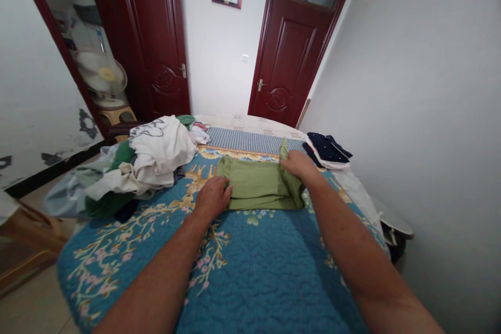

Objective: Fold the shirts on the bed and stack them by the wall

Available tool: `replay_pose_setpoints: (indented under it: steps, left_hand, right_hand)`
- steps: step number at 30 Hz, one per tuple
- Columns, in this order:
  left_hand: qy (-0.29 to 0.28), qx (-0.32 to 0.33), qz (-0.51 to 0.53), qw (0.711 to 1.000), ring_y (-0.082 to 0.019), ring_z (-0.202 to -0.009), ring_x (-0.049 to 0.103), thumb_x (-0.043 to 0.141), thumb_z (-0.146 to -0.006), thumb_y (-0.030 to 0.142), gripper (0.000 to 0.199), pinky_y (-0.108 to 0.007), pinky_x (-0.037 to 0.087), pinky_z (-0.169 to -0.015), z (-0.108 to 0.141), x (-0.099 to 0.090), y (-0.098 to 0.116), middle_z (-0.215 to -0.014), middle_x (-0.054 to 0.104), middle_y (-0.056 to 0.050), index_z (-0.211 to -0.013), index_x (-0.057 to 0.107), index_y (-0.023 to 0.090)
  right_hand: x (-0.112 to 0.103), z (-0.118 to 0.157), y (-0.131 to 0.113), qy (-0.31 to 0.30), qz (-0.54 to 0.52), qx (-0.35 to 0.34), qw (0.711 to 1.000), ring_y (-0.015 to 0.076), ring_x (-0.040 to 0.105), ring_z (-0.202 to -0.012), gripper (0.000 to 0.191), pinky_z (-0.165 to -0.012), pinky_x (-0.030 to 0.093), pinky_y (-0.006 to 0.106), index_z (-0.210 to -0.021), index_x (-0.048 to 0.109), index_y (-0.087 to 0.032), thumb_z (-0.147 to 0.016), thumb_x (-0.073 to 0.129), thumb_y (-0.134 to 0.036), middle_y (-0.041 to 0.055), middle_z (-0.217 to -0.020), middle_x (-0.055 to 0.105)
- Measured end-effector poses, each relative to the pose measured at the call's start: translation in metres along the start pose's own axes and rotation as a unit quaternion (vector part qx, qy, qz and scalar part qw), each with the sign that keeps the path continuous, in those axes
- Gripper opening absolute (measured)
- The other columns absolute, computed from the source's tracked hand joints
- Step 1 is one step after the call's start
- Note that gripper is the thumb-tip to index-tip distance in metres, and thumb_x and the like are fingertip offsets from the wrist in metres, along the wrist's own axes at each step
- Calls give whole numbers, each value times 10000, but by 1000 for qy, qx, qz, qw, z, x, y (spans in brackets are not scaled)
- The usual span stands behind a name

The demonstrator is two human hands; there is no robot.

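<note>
A green garment (pixel 254 182), folded into a long band, lies across the blue floral bedcover (pixel 250 271). At its right end my right hand (pixel 299 164) is closed on the fabric, with that end lifted and turned up. My left hand (pixel 213 195) rests at the garment's left end, its fingers bent over the near left edge; whether they grip the cloth cannot be made out.
To the left is a loose heap of clothes (pixel 156 156), white, green and grey. Folded dark and white clothes (pixel 329 148) lie at the back right, near the wall. A wooden stool (pixel 35 235) stands at the left.
</note>
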State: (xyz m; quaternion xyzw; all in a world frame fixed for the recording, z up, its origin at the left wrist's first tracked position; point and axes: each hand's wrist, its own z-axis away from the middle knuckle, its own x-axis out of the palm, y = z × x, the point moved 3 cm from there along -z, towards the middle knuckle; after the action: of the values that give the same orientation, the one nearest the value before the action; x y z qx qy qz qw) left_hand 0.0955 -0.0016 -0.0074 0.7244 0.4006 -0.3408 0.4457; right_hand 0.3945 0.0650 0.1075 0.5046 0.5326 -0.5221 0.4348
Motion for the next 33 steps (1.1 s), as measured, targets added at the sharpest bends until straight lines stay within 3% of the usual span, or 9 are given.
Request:
replay_pose_setpoints:
  steps: [6, 11, 15, 19, 23, 28, 30, 33]
  left_hand:
    - [-30, -29, -8, 999, -274, -1204, 710, 517, -1054, 327, 306, -397, 527, -1085, 2, -7, 3, -1226, 785, -130, -1201, 750, 194]
    - [-32, -36, -27, 999, -262, -1146, 723, 515, -1054, 342, 279, -368, 542, -996, 4, -6, 4, -1152, 798, -99, -1118, 763, 231]
    - [-29, -24, -38, 999, -264, -1117, 720, 529, -1048, 345, 255, -370, 545, -979, 4, -3, 6, -1110, 791, -99, -1075, 757, 233]
    - [-10, -1, -38, 999, -282, -1143, 703, 548, -1034, 316, 238, -404, 539, -1035, 4, -5, 9, -1128, 774, -127, -1077, 757, 210]
    - [10, 59, -6, 998, -279, -1186, 675, 580, -1014, 273, 223, -426, 513, -1106, 6, -4, 18, -1179, 764, -129, -1126, 761, 206]
    - [-18, 136, 39, 990, -259, -1204, 669, 556, -1024, 224, 289, -426, 513, -1115, 13, 7, 36, -1217, 759, -120, -1232, 756, 217]
    - [-26, 166, 50, 985, -254, -1229, 662, 551, -1021, 203, 340, -424, 504, -1133, 16, 10, 44, -1254, 754, -109, -1300, 742, 239]
    - [-47, 206, 48, 976, -260, -1265, 648, 582, -1007, 198, 409, -434, 492, -1152, 19, 16, 57, -1301, 742, -102, -1388, 715, 268]
  right_hand:
    - [53, 20, -72, -13, 14, 4, 1000, 350, 742, -1191, 405, -980, 564, 410, -1304, 716, -95, -983, 570, -293, 273, -1296, 747]
    - [93, 35, -91, -10, 13, 13, 1000, 347, 747, -1188, 409, -986, 575, 436, -1335, 675, -111, -1017, 542, -331, 285, -1275, 738]
    - [96, 48, -91, 3, 28, -6, 1000, 367, 744, -1158, 489, -962, 583, 449, -1343, 660, -121, -999, 608, -465, 263, -1290, 720]
    - [92, 64, -88, 7, 33, -74, 997, 343, 729, -1129, 497, -959, 571, 424, -1299, 683, -120, -995, 624, -509, 237, -1296, 700]
    - [100, 90, -79, 26, -15, -168, 985, 315, 673, -1218, 340, -1067, 515, 417, -1193, 728, -121, -1035, 582, -384, 219, -1298, 701]
    - [119, 130, -66, 38, -101, -302, 947, 285, 602, -1339, 256, -1213, 408, 448, -1193, 762, -178, -1005, 595, -222, 163, -1448, 685]
    - [119, 136, -57, 27, -142, -309, 940, 261, 653, -1266, 291, -1160, 458, 407, -1205, 771, -192, -988, 578, -169, 131, -1364, 742]
    - [104, 124, -35, 40, -217, -237, 946, 209, 731, -1111, 342, -1057, 514, 317, -1172, 786, -202, -1018, 489, -137, 80, -1173, 812]
